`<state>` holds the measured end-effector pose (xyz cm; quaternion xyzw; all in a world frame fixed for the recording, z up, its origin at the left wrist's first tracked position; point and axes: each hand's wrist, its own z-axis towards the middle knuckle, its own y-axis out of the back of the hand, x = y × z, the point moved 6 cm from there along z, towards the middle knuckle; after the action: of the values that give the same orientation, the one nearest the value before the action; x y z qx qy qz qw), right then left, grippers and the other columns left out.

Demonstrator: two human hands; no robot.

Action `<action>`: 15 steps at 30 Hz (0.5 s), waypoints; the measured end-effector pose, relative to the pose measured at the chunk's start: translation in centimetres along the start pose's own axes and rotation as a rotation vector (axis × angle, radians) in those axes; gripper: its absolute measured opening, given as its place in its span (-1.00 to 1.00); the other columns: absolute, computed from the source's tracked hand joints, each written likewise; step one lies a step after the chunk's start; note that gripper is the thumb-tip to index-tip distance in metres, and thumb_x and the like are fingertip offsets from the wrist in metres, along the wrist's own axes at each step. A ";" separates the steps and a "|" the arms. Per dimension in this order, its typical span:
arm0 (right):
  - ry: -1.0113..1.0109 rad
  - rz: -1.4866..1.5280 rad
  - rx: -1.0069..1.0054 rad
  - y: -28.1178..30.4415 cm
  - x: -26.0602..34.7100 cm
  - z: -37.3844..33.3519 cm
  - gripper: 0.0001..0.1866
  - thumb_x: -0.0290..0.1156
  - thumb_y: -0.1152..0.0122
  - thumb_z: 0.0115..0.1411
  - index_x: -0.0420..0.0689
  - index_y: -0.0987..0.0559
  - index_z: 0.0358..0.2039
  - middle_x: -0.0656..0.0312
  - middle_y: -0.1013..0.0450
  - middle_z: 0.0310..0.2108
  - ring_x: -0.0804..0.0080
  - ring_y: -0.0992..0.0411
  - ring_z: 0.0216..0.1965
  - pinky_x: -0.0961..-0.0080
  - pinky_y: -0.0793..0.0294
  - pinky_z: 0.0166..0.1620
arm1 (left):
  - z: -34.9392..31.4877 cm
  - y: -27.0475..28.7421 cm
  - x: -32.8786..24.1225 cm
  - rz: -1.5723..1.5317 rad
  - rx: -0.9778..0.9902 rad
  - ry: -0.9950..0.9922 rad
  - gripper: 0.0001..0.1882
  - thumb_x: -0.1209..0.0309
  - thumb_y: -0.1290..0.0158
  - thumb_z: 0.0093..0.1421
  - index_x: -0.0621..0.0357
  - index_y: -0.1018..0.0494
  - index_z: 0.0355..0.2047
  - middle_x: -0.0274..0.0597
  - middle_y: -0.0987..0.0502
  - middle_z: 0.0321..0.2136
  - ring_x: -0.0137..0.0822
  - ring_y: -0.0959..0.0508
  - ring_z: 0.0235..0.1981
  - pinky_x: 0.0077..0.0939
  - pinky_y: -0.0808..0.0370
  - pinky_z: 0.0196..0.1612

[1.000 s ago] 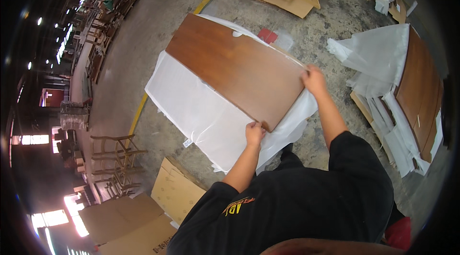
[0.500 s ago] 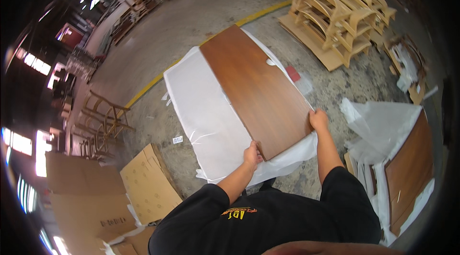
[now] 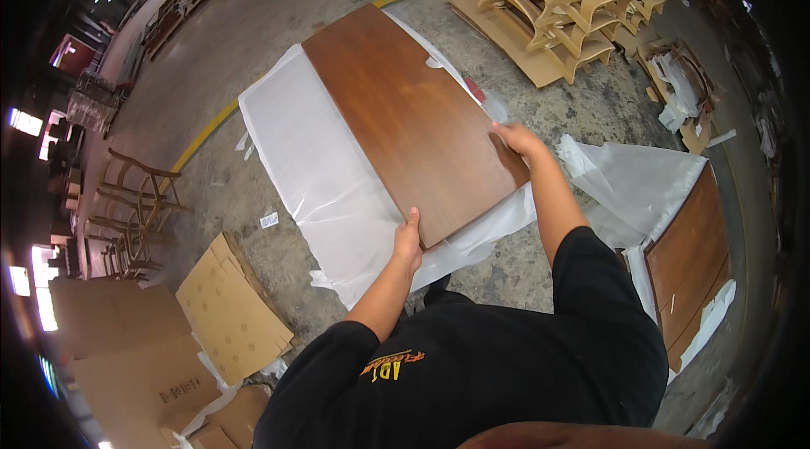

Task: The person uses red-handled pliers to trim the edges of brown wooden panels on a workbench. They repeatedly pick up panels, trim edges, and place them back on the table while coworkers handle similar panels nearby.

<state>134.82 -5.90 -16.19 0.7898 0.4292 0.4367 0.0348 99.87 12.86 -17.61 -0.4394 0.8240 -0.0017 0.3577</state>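
A long brown wooden panel [image 3: 405,120] lies over a white foam sheet [image 3: 295,128], its far end pointing away to the left. At the panel's near left corner, my left hand [image 3: 407,242] grips the edge with the thumb up along the side and the other fingers hidden. My right hand [image 3: 521,142] is closed over the right edge, a little back from the near right corner, with its fingertips partly out of sight. The foam sheet shows along the panel's left side and under its near end.
Curved pale wood parts [image 3: 565,2] are stacked at the far right. Another brown panel [image 3: 692,255], partly wrapped, lies at my right. Cardboard sheets [image 3: 232,305] lie at my left, with wooden chair frames [image 3: 139,196] beyond. A yellow floor line [image 3: 207,141] runs behind the sheet.
The whole view has shifted, so the scene sits higher and further left. My right hand has moved farther along the panel's right edge; my left hand stays by the near left corner.
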 end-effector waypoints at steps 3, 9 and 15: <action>0.062 0.102 -0.124 -0.8 5.6 3.1 -0.17 0.20 -0.29 0.27 -0.39 -0.54 0.17 -0.12 -0.58 0.05 0.05 -0.60 0.00 0.18 -0.53 0.06 | -1.6 -1.6 -0.6 -0.030 0.056 0.014 -0.34 -0.08 0.01 0.46 0.26 -0.30 0.26 0.04 -0.51 0.11 0.03 -0.57 0.04 0.22 -0.65 -0.08; 0.112 -0.041 -0.104 -1.2 10.9 1.0 -0.24 0.15 -0.33 0.25 -0.39 -0.62 0.07 -0.11 -0.63 -0.04 0.04 -0.62 -0.05 0.16 -0.54 0.04 | -2.6 0.0 -2.5 0.058 0.095 -0.101 -0.39 -0.01 0.05 0.50 0.24 -0.31 0.29 -0.08 -0.49 0.18 -0.06 -0.53 0.16 0.03 -0.55 0.09; 0.318 -0.370 -0.380 0.7 16.5 -11.9 -0.23 0.16 -0.25 0.27 -0.50 -0.62 -0.08 -0.30 -0.61 -0.14 -0.12 -0.61 -0.06 0.19 -0.52 0.02 | -7.9 0.2 -2.5 -0.084 0.241 -0.031 -0.33 -0.03 0.01 0.47 0.24 -0.28 0.35 -0.05 -0.42 0.29 -0.12 -0.40 0.31 -0.07 -0.38 0.31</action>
<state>130.85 1.51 2.32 0.5995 0.4765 0.6134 0.1931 95.93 12.37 -10.28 -0.4271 0.7931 -0.1090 0.4203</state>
